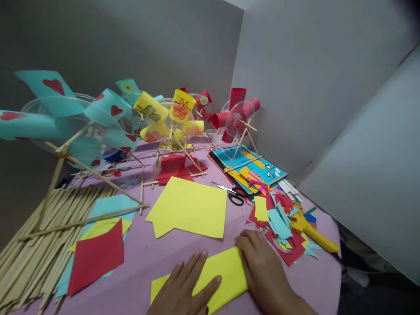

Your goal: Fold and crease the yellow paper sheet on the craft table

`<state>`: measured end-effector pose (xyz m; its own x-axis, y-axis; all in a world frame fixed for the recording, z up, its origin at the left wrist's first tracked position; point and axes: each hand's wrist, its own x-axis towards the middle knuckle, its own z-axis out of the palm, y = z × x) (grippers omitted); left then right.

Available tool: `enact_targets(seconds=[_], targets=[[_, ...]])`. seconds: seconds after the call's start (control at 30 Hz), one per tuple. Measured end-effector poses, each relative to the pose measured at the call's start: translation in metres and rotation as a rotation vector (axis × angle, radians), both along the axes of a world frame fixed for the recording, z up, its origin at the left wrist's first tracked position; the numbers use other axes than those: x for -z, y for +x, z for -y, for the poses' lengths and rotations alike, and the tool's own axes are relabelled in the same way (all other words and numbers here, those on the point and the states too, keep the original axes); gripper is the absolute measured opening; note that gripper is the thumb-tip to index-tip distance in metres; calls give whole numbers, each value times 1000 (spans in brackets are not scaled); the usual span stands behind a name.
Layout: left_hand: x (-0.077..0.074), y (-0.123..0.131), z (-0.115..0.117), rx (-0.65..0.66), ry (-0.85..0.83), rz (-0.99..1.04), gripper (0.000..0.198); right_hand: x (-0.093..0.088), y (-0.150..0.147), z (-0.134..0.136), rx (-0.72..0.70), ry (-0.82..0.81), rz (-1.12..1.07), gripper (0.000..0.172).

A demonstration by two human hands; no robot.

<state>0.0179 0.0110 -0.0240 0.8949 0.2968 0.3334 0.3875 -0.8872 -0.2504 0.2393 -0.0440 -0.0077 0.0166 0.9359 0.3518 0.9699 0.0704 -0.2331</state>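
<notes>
A folded yellow paper sheet (223,273) lies at the near edge of the purple table (144,258). My left hand (187,286) rests flat on its left half, fingers stretched out and together. My right hand (262,271) presses down on the sheet's right end, fingers curled slightly over the fold. Neither hand lifts the paper. A larger yellow sheet (190,208) lies just beyond it.
Black-handled scissors (231,194) lie behind the large sheet. A yellow glue gun (311,232) sits on paper scraps (282,225) at right. Red and cyan sheets (96,253) and wooden sticks (29,249) lie left. Paper windmills on stick frames (170,122) stand at the back.
</notes>
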Motion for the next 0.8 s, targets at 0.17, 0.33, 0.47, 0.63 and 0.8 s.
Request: enact_targets(seconds=[0.17, 0.33, 0.47, 0.63, 0.8], targets=[[7, 2, -3, 13, 92, 13, 50, 54, -58, 5, -301, 301, 219, 34], [6, 5, -4, 12, 99, 67, 50, 81, -72, 8, -316, 274, 258, 37], [0, 5, -3, 17, 109, 51, 48, 67, -55, 13, -326, 284, 289, 39], [-4, 2, -2, 11, 132, -16, 48, 44, -32, 20, -330, 241, 442, 38], [-6, 2, 0, -12, 103, -13, 51, 47, -5, 34, -290, 169, 522, 41]])
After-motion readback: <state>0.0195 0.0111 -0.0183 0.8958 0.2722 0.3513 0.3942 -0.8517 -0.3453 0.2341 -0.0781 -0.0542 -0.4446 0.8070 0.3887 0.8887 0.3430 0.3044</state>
